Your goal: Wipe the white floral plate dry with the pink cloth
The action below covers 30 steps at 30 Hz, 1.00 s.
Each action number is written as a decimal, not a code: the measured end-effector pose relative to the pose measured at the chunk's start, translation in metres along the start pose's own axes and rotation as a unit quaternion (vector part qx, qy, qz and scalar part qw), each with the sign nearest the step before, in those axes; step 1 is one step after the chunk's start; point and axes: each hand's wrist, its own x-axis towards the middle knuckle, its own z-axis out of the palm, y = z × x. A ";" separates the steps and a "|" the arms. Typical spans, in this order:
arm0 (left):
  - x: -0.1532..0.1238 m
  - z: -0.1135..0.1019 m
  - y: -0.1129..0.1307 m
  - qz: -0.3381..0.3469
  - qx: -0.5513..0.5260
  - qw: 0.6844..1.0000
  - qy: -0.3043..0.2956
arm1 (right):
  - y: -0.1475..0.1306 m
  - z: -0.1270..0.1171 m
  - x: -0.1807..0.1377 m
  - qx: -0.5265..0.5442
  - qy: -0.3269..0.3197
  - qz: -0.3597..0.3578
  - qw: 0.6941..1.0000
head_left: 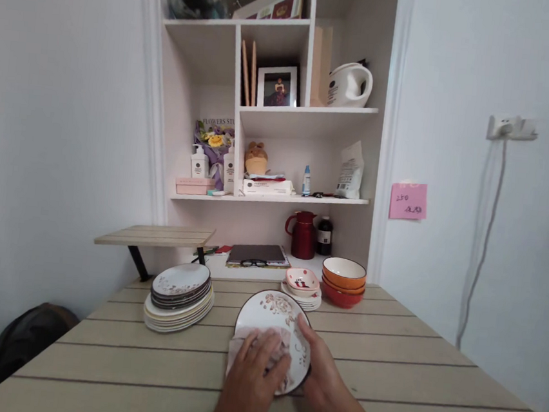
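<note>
left hand (253, 369) presses cloth (241, 345) on plate (273, 316) (flat).

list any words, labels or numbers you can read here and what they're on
"FLOWERS ST…": printed on the wrap of the purple flower bouquet on the shelf; the end is cut off.
"250": handwritten on the pink sticky note on the wall; the second line is illegible.
Labels on the white pump bottles, white pouch and white kettle: too small to read.

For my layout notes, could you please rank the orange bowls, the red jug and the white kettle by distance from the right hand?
1. Orange bowls, stacked on the table, behind the right hand.
2. Red jug, low in the alcove.
3. White kettle, high shelf.
</note>
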 end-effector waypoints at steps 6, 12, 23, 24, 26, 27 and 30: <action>0.010 -0.012 -0.008 0.028 0.064 0.996 -0.061 | 0.017 0.002 -0.003 -0.053 -0.029 -0.021 0.998; 0.013 -0.016 -0.016 -0.066 0.110 0.986 -0.103 | 0.023 0.008 -0.007 -0.075 -0.025 -0.022 0.997; 0.009 -0.023 -0.024 -0.153 0.054 0.986 -0.042 | -0.003 -0.001 0.000 -0.021 0.009 0.038 0.999; 0.009 -0.023 -0.024 -0.150 0.049 0.987 -0.036 | -0.004 -0.002 0.000 -0.012 0.004 0.033 0.999; 0.006 -0.018 -0.024 -0.139 0.042 0.989 -0.029 | -0.004 -0.002 0.001 0.001 0.001 0.025 1.000; 0.004 -0.015 -0.024 -0.127 0.037 0.991 -0.028 | -0.004 -0.002 0.002 0.006 0.003 0.020 1.000; -0.003 -0.007 -0.022 -0.077 -0.007 0.996 -0.044 | -0.005 -0.002 0.003 0.007 0.018 0.001 1.000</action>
